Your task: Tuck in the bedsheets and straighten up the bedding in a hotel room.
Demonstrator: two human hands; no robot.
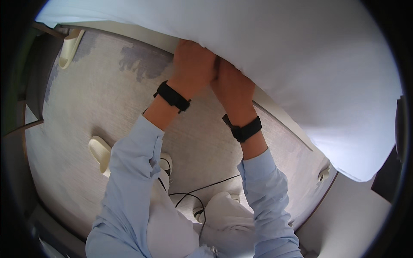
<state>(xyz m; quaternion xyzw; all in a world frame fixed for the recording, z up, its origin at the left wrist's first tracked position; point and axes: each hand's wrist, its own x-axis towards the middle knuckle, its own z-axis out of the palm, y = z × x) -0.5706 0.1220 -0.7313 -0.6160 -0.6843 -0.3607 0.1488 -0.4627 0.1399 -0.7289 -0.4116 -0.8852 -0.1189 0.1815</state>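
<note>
A large white bed sheet (290, 61) covers a bed, and its lower edge hangs along the bed's side. Close together at that edge are my left hand (195, 61) and my right hand (235, 79), with their backs toward me. The fingers of both are hidden beneath or behind the sheet, so their grip is not visible. Each wrist wears a black strap, the left one (172, 96) and the right one (246, 129). Under the sheet shows a strip of the pale bed base (280, 117).
A cream slipper (100, 153) lies on the patterned carpet (129, 96) left of my feet; another slipper (71, 48) is at the far left. A black cable (209, 185) runs across my legs. Dark furniture (38, 77) borders the left, and a white panel (348, 216) the right.
</note>
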